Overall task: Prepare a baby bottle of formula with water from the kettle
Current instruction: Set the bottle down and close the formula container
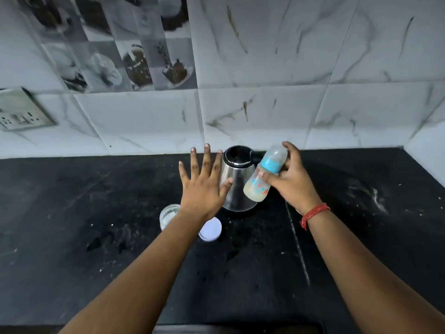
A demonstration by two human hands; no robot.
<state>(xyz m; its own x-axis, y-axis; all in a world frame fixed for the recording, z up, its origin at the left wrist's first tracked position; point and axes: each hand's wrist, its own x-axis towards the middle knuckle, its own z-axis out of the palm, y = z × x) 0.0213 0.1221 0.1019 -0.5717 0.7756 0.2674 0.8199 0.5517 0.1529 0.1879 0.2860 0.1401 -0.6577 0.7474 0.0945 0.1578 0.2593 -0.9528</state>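
My right hand [292, 182] grips a baby bottle [261, 183] with a blue collar and a clear cap, tilted to the right, with pale milky liquid in its lower part. Behind it stands a steel kettle [237, 189] with a black rim, its top open. My left hand [204, 182] hovers flat with fingers spread, just left of the kettle, holding nothing. Under my left forearm sits a small clear jar [168, 214] with white powder, and its white lid [212, 230] lies beside it on the counter.
The black stone counter [96, 237] is dusted with white specks and smears, mostly on the right. A marble-tiled wall [265, 104] runs along the back and right. A wall socket plate [21, 109] is mounted at the far left.
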